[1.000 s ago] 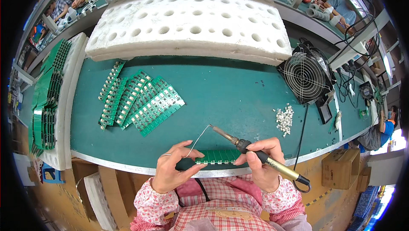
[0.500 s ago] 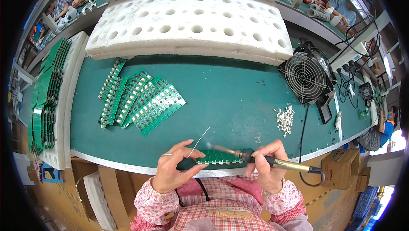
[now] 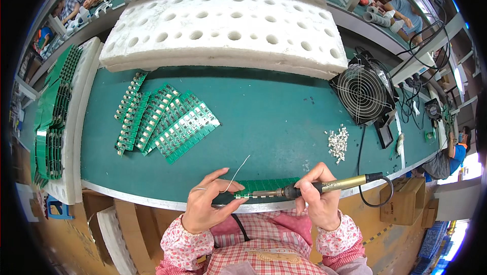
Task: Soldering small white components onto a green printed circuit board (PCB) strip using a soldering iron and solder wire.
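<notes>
Between the fingers of my left hand (image 3: 210, 201) are the left end of a green circuit board strip (image 3: 274, 184) and a thin length of solder wire (image 3: 238, 172), which sticks up and curves away. The strip lies along the table's front edge, with small pale parts along its near side. My right hand (image 3: 319, 196) is closed around the handle of a soldering iron (image 3: 335, 185). The iron points left, its tip down at the strip's near edge close to my left fingertips; whether it touches cannot be made out.
Several populated circuit boards (image 3: 177, 123) lie fanned at the left. A pile of small white connectors (image 3: 337, 144) and a black fan (image 3: 361, 90) are at the right. A white foam block (image 3: 223, 34) spans the back; stacked boards (image 3: 53, 113) rest on foam far left. Other people work beyond.
The soldering iron has come down and its tip has moved onto the near edge of the board strip. My left hand stays almost in place with the wire and strip.
</notes>
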The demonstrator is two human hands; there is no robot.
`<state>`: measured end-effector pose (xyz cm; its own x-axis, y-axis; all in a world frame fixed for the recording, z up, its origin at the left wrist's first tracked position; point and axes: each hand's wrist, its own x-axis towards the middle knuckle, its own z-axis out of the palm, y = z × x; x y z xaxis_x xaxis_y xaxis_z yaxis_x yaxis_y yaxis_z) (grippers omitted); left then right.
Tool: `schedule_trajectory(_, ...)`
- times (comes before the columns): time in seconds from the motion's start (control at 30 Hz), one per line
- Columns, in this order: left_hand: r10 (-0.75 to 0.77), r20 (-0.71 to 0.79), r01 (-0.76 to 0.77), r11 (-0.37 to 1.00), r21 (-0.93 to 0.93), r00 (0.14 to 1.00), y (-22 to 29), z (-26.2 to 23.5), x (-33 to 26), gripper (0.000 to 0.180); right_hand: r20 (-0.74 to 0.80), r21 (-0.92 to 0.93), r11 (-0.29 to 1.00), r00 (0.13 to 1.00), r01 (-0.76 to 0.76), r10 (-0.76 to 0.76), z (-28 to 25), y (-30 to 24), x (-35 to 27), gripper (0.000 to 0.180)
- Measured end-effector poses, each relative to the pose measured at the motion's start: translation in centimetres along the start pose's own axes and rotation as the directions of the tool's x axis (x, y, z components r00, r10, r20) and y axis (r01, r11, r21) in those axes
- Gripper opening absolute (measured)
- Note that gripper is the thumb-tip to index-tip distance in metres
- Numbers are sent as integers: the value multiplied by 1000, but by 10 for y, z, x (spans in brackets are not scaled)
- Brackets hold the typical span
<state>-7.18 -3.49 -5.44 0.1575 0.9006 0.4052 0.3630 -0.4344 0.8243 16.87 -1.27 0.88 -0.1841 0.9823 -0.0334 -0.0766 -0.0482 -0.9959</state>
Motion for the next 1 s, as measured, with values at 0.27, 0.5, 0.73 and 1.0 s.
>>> schedule_trajectory(0.27, 9, -8, -9, 1000, 4, 1000, 0, 0, -1, 26, 15, 13, 996, 996, -91, 90, -2, -1, 6, 19)
schedule_trajectory(0.5, 12, -9, -11, 1000, 11, 1000, 0, 1, 1, 26, -165, -28, 993, 980, 111, -115, -21, 7, -6, 18)
schedule_trajectory(0.73, -49, -30, 49, 999, -1, 998, 1, 3, 3, 28, -198, -558, 781, 869, 281, -454, -50, 34, -22, 15)
schedule_trajectory(1.0, -148, -48, 146, 988, -46, 988, 5, 5, 5, 29, -72, -747, 594, 852, 299, -519, -47, 59, -24, 26)
